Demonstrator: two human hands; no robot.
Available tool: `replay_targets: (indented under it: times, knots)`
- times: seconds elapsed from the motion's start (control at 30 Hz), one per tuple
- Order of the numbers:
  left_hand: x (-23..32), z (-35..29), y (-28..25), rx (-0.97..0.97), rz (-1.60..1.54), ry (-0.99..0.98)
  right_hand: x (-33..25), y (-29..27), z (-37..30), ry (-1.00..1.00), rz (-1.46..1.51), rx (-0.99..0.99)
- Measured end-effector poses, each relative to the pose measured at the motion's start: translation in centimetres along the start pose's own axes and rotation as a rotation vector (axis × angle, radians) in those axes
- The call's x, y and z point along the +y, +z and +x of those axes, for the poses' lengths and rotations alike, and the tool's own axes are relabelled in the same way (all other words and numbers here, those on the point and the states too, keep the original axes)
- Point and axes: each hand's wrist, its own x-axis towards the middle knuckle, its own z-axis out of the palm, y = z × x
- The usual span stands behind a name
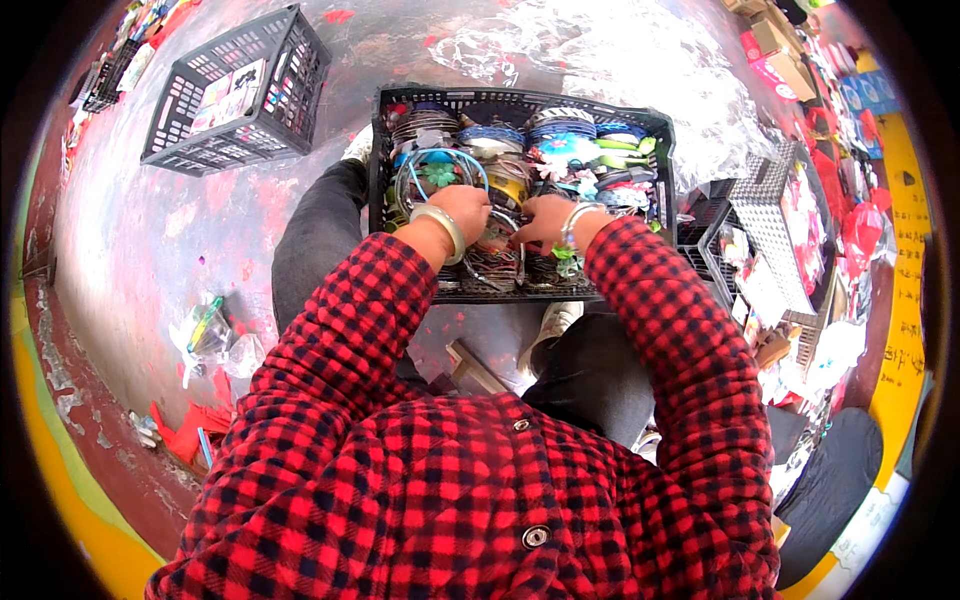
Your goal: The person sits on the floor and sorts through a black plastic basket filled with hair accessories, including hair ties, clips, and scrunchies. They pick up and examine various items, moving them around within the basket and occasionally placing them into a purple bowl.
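A black plastic crate [520, 100] stands on the floor in front of me, packed with rows of hairbands and coloured hair ornaments [560, 150]. My left hand [460, 210], a silver bangle at its wrist, is closed on a bunch of hairbands [492, 262] near the crate's front middle. My right hand [543, 222], wearing a beaded bracelet, pinches the same bunch from the right. Both red-and-black checked sleeves reach forward over my dark trouser legs.
A second black crate [235, 95] with cards inside lies at the upper left. Clear plastic wrap [640, 60] lies behind the main crate. Grey mesh baskets [770, 230] and packaged goods crowd the right. Scraps and a plastic bag [205, 335] litter the left floor.
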Motion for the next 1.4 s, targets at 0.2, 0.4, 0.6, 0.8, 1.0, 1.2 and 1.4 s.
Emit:
replay_targets:
  times: [0.2, 0.4, 0.6, 0.8, 1.0, 1.2, 1.4]
  knots:
    - [0.4, -0.2, -0.7, 0.015, -0.063, -0.035, 1.5, 3.7, 4.9, 0.201, -0.003, 0.029]
    - [0.8, 0.0, -0.9, 0.016, -0.016, -0.016, 2.7, 3.3, 6.3, 0.139, -0.168, -0.035]
    - [1.0, 0.4, -0.1, 0.228, -0.053, -0.039, 4.8, -1.8, 0.7, 0.166, 0.312, 0.025]
    - [1.4, 1.4, 1.0, -0.142, -0.717, -0.209, 7.0, -2.7, -4.5, -0.045, 0.762, 0.194]
    - [4.4, 2.0, 2.5, -0.376, -1.075, -0.319, 11.1, -1.2, -8.0, -0.016, 0.754, 0.281]
    - [3.6, 2.4, 7.3, -0.211, -0.305, 0.078, 17.0, 5.2, -8.2, -0.081, 0.032, 0.575]
    - [1.5, 2.6, 11.6, -0.120, -0.095, 0.181, 17.4, 7.9, -6.7, -0.030, -0.049, 0.631]
